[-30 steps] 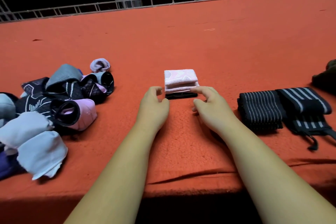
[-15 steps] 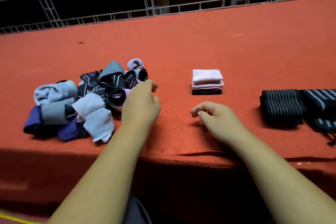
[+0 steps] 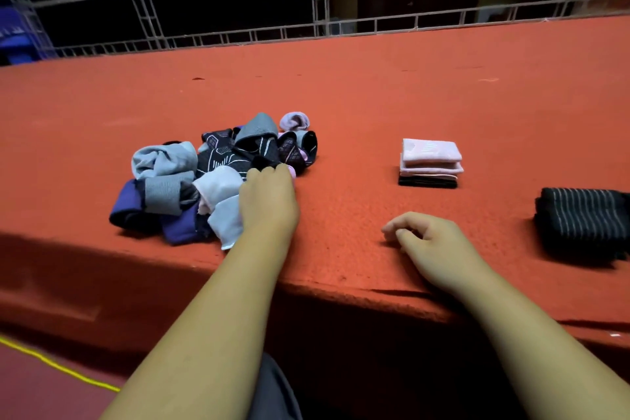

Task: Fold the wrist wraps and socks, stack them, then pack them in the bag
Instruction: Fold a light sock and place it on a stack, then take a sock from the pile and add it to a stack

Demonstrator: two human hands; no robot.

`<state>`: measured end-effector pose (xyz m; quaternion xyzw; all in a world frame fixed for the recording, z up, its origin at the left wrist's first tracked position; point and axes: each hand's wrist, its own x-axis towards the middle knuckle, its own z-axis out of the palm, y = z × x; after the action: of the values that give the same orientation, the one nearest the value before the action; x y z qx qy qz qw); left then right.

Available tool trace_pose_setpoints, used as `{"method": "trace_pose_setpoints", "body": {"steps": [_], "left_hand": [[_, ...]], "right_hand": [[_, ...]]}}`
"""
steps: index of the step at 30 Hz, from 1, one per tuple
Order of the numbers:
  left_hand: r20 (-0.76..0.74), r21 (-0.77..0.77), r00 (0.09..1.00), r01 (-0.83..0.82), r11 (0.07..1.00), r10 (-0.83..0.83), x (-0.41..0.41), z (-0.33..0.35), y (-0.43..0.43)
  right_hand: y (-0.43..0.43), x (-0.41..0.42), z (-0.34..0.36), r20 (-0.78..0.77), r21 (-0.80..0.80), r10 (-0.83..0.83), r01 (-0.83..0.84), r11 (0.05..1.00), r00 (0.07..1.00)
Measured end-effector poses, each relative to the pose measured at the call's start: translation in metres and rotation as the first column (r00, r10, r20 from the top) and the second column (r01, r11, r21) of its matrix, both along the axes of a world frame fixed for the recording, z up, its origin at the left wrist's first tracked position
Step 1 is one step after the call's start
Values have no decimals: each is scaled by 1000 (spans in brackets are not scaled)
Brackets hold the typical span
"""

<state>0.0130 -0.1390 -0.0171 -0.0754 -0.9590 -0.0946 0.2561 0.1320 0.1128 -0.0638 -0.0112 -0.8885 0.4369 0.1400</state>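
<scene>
A loose pile of socks (image 3: 204,181) in grey, pale blue, purple, black and pink lies left of centre on the orange table (image 3: 341,95). My left hand (image 3: 269,198) is at the pile's right side. Its fingers curl down onto a pink and black sock (image 3: 293,171), and the fingertips are hidden. A small stack of folded socks (image 3: 430,162), pink over black, stands to the right. Folded black striped wrist wraps (image 3: 583,222) lie at the right edge. My right hand (image 3: 429,242) rests on the table with loosely curled fingers and holds nothing.
The table's front edge (image 3: 341,286) runs just under my forearms. A metal truss railing (image 3: 306,31) borders the far side. A yellow line (image 3: 51,365) crosses the floor at lower left. No bag is in view.
My left hand left the folded stack and moved left to the sock pile, where its fingers closed on a sock. My right hand drew back toward the front edge. The view swung left.
</scene>
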Motion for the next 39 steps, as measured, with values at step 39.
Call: {"method": "trace_pose_setpoints", "body": {"steps": [39], "left_hand": [[56, 443, 795, 522, 729, -604, 23, -24, 90]], "right_hand": [[15, -7, 14, 158, -252, -180, 216, 943, 971]]}}
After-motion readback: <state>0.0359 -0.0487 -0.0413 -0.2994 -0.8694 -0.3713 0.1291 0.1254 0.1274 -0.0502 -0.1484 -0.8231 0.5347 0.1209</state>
